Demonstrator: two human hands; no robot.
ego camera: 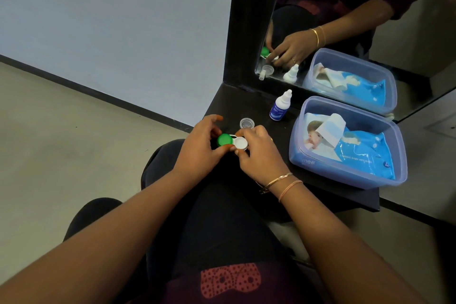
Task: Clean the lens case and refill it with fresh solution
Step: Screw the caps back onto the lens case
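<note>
Both hands hold a small lens case (235, 142) just above the left edge of the black shelf (249, 106). My left hand (201, 147) grips the side with the green cap (224, 139). My right hand (259, 153) pinches the white side (240, 143), whose top looks white and round; I cannot tell if it is a cap or an open well. A clear round cap (246, 123) lies on the shelf just behind the case. A small white solution bottle (281, 106) with a blue label stands upright further back.
A translucent blue tub (303, 155) holding a pack of wet wipes (357, 150) sits on the shelf's right half. A mirror (345, 20) in a black frame rises behind, reflecting the hands and tub. My lap in dark clothing lies below, beige floor to the left.
</note>
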